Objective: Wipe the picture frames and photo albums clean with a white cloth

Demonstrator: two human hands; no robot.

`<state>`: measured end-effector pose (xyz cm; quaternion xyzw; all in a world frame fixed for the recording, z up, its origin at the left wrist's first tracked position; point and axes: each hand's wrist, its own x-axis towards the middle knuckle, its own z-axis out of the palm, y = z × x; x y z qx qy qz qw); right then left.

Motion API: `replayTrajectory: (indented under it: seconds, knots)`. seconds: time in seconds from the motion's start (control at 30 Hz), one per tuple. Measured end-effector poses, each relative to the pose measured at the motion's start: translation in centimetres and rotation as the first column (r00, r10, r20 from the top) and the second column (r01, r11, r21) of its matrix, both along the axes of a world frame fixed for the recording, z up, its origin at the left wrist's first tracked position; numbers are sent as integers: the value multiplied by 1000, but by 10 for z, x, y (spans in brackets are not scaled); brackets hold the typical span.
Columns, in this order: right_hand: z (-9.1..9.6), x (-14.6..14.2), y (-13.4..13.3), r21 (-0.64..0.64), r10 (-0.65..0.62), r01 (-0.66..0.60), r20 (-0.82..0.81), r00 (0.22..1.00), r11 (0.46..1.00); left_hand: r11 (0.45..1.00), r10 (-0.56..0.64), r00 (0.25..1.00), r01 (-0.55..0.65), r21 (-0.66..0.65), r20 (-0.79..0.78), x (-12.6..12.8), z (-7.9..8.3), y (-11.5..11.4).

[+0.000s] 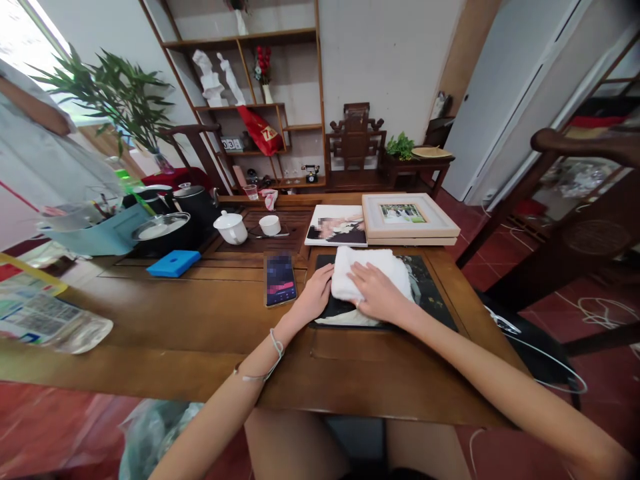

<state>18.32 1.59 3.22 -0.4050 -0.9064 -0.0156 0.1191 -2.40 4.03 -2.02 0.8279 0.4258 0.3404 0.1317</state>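
Observation:
A folded white towel [397, 272] lies on a dark picture panel [431, 288], which is flat on the wooden table. My right hand [376, 288] rests on top of the towel, palm down with the fingers stretched out and a little apart. At the panel's left side, my left hand [316, 293] touches its edge beside the towel, fingers extended. The towel and my right forearm hide much of the panel's image; a pale figure shows on it. A phone [281, 280] with a lit screen lies just left of my left hand.
Behind the panel are a photo print [336, 225] and stacked framed photos [440, 223]. Left stand a lidded white teapot [231, 228], a white cup [270, 225], a blue box [174, 263] and a plastic bottle [85, 330]. Another person stands far left. A wooden chair [540, 267] is at right.

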Motion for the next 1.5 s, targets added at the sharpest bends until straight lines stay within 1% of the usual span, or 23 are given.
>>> replayTrajectory:
  seconds: [0.07,0.13,0.2,0.23,0.27,0.33,0.4,0.43,0.5,0.57,0.63,0.7,0.77,0.87,0.93,1.0,1.07,1.13,1.2,1.27,1.33,1.4,1.5]
  knots:
    - [-5,6,-35,-19,90,-89,14,996,996,1000,10,1000,-10,-19,-7,0,0,-1]
    - [-10,18,-63,-19,175,-175,-2,984,984,999,21,1000,-21,-30,-11,0,1,-1]
    - [-13,33,-73,-18,227,-228,-44,973,973,999,26,1000,-26,-32,-15,0,2,-2]
    - [-13,42,-70,-19,224,-226,-67,972,974,999,25,999,-26,-32,-20,0,2,-2]
    - [-12,50,-62,-20,185,-187,-82,979,982,999,24,999,-25,-34,-26,0,3,-2]
    - [-9,64,-35,-15,16,-17,-82,996,1000,999,20,999,-21,-37,-33,0,3,-2]
    - [-5,72,-1,6,-183,184,-68,981,983,999,18,999,-18,-28,-27,0,3,-2]
    - [-3,73,15,18,-244,246,-65,968,969,1000,18,1000,-18,-21,-21,0,2,-2]
    - [-1,65,38,34,-270,273,-63,961,961,1000,21,1000,-21,-11,-12,1,1,-2]
    - [-2,48,44,39,-232,234,-46,972,971,1000,25,1000,-26,-10,-7,1,0,-2]
    - [-4,28,33,32,-161,162,-23,987,986,999,28,1000,-28,-16,-4,1,1,-2]
    - [-6,13,10,14,-75,75,1,997,997,999,21,1000,-21,-25,-9,1,4,-3]
    - [-9,6,-17,5,38,-38,16,999,999,999,8,1000,-9,-37,-21,1,7,-5]
    - [-13,20,-52,25,188,-188,-12,982,982,998,18,999,-20,-54,-39,1,10,-6]
    - [-16,42,-65,42,205,-203,-61,977,978,998,30,999,-32,-58,-45,1,10,-5]
    - [-21,70,-68,69,139,-132,-105,985,989,998,26,999,-28,-53,-42,0,8,-4]
    - [-26,98,-64,121,4,13,-134,991,993,999,19,999,-20,-47,-35,0,6,-3]
    - [-30,121,-56,171,-150,174,-147,978,970,999,17,999,-19,-44,-35,0,5,-2]
    - [-32,131,-48,191,-270,294,-140,953,937,999,17,999,-19,-43,-34,0,4,-1]
    - [-30,126,-39,174,-333,345,-98,938,922,999,18,999,-19,-40,-26,-1,4,-1]
    - [-24,106,-29,136,-327,330,-44,944,934,999,16,1000,-17,-38,-17,-1,4,-1]
    - [-18,76,-21,93,-248,247,-6,969,965,999,15,1000,-15,-35,-12,0,4,-1]
    - [-10,33,-12,55,-79,78,14,997,995,999,14,1000,-14,-34,-21,0,5,-1]
